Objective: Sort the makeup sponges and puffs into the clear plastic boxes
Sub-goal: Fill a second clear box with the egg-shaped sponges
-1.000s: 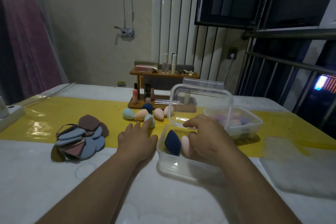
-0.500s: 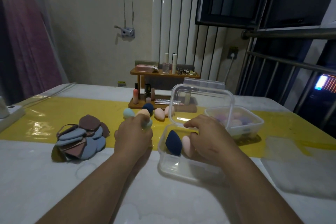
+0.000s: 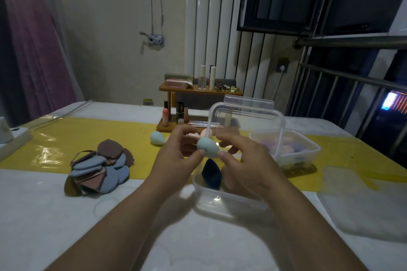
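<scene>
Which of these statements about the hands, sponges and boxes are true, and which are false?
1. The left hand and right hand both hold the teal sponge above the near box. True.
2. The near box's lid is closed. False: the lid stands open.
3. A dark blue sponge lies in the near box. True.
4. The pile of flat puffs sits in the far box. False: the pile lies on the table, left of the hands.
</scene>
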